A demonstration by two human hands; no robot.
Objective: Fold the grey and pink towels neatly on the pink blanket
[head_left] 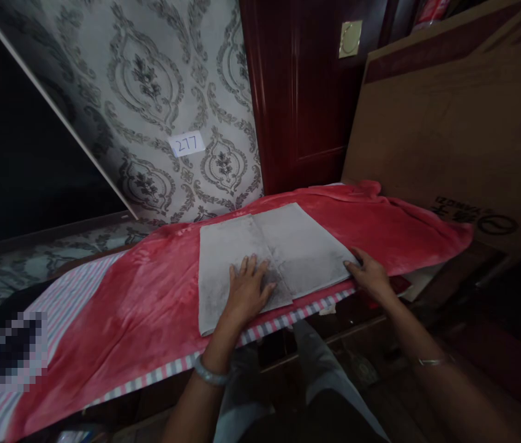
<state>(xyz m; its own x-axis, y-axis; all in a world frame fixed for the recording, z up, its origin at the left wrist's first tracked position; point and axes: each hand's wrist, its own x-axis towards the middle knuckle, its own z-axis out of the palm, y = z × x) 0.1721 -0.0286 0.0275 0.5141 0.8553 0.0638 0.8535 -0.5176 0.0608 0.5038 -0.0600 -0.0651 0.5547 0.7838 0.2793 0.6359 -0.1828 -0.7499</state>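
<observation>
A light grey piece of cloth lies on a red plush blanket, folded in from two sides so that its edges meet along a line down the middle. The lower part of it looks darker and smudged. My left hand rests flat on the left panel, fingers spread, beside that middle line. At the lower right corner, my right hand pinches the edge of the cloth between thumb and fingers. The red blanket spreads under the cloth, over a striped sheet.
A large cardboard box stands at the right behind the blanket. Behind are patterned wallpaper, with a paper label reading 277, and a dark red door panel. A dark screen-like panel fills the upper left.
</observation>
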